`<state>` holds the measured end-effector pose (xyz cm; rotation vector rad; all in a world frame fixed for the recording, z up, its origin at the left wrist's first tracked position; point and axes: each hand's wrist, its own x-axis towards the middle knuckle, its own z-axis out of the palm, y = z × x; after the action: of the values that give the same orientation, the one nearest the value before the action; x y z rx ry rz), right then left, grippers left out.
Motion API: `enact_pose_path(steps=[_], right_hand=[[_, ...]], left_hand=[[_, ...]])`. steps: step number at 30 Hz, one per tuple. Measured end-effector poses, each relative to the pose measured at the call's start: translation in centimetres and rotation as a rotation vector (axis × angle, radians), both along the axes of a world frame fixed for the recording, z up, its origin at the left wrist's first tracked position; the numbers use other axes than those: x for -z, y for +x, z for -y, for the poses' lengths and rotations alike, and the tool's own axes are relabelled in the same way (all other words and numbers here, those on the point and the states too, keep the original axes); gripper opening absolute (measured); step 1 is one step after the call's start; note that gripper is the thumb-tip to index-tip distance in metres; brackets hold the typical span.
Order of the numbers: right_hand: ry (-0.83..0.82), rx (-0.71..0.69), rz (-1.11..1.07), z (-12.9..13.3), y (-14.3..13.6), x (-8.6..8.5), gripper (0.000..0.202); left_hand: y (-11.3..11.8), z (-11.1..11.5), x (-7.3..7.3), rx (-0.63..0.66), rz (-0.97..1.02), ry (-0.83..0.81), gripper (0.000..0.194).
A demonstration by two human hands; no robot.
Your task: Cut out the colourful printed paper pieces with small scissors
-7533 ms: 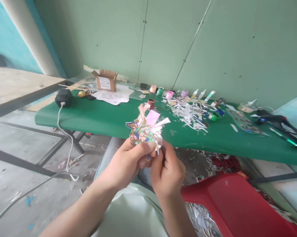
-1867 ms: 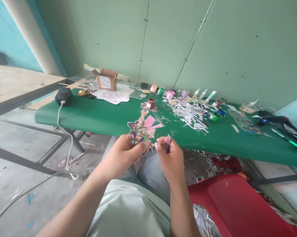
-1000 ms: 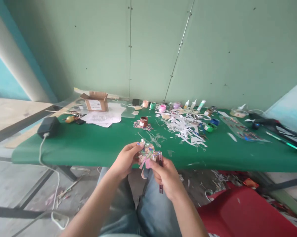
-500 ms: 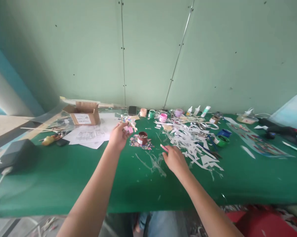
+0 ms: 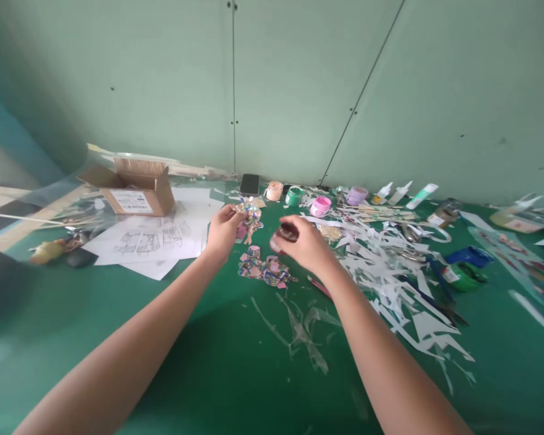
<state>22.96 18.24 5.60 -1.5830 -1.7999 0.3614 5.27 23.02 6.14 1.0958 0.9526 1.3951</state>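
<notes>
My left hand (image 5: 224, 228) pinches a small colourful cutout (image 5: 252, 212) with pink and blue parts, held above the green table. To its right, my right hand (image 5: 302, 241) is wrapped round the dark brown jar (image 5: 286, 234), which it holds over the table. Between and just below the hands lies a flat cluster of pink and blue patterned pieces (image 5: 267, 269). A pink stick-like tool (image 5: 319, 286) rests on the table under my right wrist.
An open cardboard box (image 5: 138, 193) and printed sheets (image 5: 149, 238) are at the left. Paint jars, such as a pink one (image 5: 320, 206), line the back. White paper scraps (image 5: 389, 284), scissors and an open green jar (image 5: 464, 275) lie at the right.
My right hand has put down the pink tool and taken hold of the brown jar, lifting it off the patterned pieces. The camera view has moved closer to the table.
</notes>
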Motion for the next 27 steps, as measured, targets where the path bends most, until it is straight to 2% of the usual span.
enact_pose_path(steps=[3, 6, 9, 11, 12, 14, 16, 18, 19, 22, 25, 27], right_hand=[[0.138, 0.119, -0.021, -1.4, 1.9, 1.7, 0.040], [0.181, 0.104, 0.045, -1.8, 2.2, 3.3, 0.046], [0.240, 0.113, 0.146, -1.3, 1.7, 3.4, 0.047], [0.265, 0.097, 0.189, -0.5, 1.4, 2.6, 0.037], [0.234, 0.040, 0.194, 0.0, 1.3, 2.1, 0.030], [0.060, -0.159, 0.179, 0.9, 1.2, 1.4, 0.023], [-0.152, -0.305, 0.202, 1.6, 0.9, 1.2, 0.034], [-0.282, -0.307, 0.270, 1.9, 0.4, 1.4, 0.055], [-0.313, -0.277, 0.301, 2.0, 0.2, 1.6, 0.058], [-0.332, -0.205, 0.318, 2.1, -0.4, 1.7, 0.040], [-0.316, -0.180, 0.243, 2.1, -0.4, 1.2, 0.017], [-0.336, -0.175, 0.148, 2.1, 0.0, 0.8, 0.013]], left_hand=[[-0.9, -0.1, 1.2, 0.040, -0.119, 0.092, 0.018], [-0.8, -0.1, 1.8, 0.052, -0.191, 0.156, 0.018], [-0.1, 0.5, 1.9, 0.077, -0.243, 0.179, 0.018], [0.4, 1.0, 2.0, 0.092, -0.281, 0.157, 0.016], [0.6, 1.2, 2.2, 0.100, -0.301, 0.136, 0.014], [0.9, 1.5, 2.7, 0.110, -0.341, 0.085, 0.012], [1.0, 1.6, 3.2, 0.098, -0.383, 0.064, 0.010], [1.0, 1.4, 3.6, 0.060, -0.403, 0.083, 0.010], [0.9, 1.3, 3.8, 0.042, -0.396, 0.092, 0.010], [0.3, 0.8, 3.9, -0.001, -0.351, 0.091, 0.010], [-0.5, 0.5, 3.6, -0.049, -0.315, 0.058, 0.013], [-0.9, 0.3, 3.3, -0.052, -0.248, 0.015, 0.016]])
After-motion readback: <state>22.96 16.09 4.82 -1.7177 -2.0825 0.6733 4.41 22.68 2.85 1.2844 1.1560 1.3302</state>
